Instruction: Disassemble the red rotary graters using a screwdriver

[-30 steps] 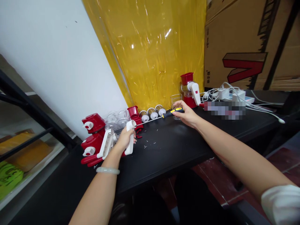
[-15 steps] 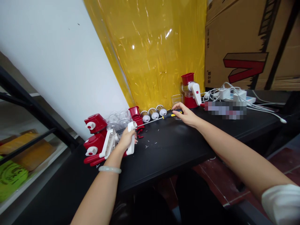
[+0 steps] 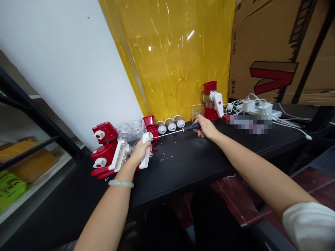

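Note:
My left hand (image 3: 140, 151) is wrapped round a white crank handle (image 3: 145, 161) with a red grip at its lower end. In my right hand (image 3: 206, 128) is a screwdriver (image 3: 192, 127) with a black and yellow handle. Its long shaft points left, and the tip meets the round white end of the crank handle; the exact contact is too small to make out. Small red plastic parts (image 3: 155, 146) lie just beyond my left hand. Several tiny screws (image 3: 161, 160) are scattered on the black table (image 3: 183, 177).
Red housings (image 3: 103, 155), white crank handles (image 3: 119, 157) and clear plastic parts (image 3: 128, 130) crowd the left. Metal grater drums (image 3: 170, 124) line the back. An assembled red rotary grater (image 3: 210, 101) stands back right, near a power strip with cables (image 3: 264, 108) and a cardboard box (image 3: 272, 45).
My right hand has shifted its hold on the screwdriver, now gripping round the end of the handle. My left hand keeps the crank handle in nearly the same place. The view has shifted slightly.

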### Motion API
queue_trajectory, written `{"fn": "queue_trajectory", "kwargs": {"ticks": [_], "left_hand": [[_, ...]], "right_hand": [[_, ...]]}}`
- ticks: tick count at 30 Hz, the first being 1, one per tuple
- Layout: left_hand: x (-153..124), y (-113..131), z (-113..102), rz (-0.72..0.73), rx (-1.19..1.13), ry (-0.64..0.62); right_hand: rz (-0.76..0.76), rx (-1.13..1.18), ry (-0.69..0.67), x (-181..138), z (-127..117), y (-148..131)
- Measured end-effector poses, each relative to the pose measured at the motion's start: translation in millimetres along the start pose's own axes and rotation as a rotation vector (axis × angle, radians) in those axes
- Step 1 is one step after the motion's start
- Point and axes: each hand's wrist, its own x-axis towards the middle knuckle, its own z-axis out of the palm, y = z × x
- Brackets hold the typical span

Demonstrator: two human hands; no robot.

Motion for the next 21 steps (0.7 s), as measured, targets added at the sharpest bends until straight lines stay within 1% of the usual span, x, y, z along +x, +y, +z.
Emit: {"fn": "queue_trajectory", "kwargs": {"ticks": [1,3,5,7,9,13,16,18,19,21], "left_hand": [[0,-1,1,0.001,-0.001,-0.011],[1,-3,1,0.011,-0.004,-0.015],[1,-4,1,0.013,-0.002,-0.003],[2,-5,-1,0.005,0.004,0.007],[2,-5,-2,0.0,-0.002,0.001],[1,-4,0,-0.005,-0.034,-0.01],[-3,-2,2,-0.017,-0.038,-0.014],[-5,-1,2,-0.019,-0.034,-0.014],[-5,-1,2,-0.017,-0.034,-0.005],[-4,-2,1,-0.009,-0.041,0.024]], "right_hand": [[-0.025,-0.078,0.016,1,-1,1],[-0.095,-0.128,0.034,1,-3,3],[-0.147,-0.091,0.045,1,-3,3],[-0.167,-0.029,0.039,1,-3,3],[-0.134,0.091,-0.004,1,-4,1],[-0.018,0.358,-0.123,-2,-6,-3],[0.048,0.424,-0.119,0,-4,-6],[0.12,0.397,-0.072,6,0,-6],[0.164,0.337,-0.054,12,1,-5],[0.213,0.125,-0.042,26,3,-4]]}}
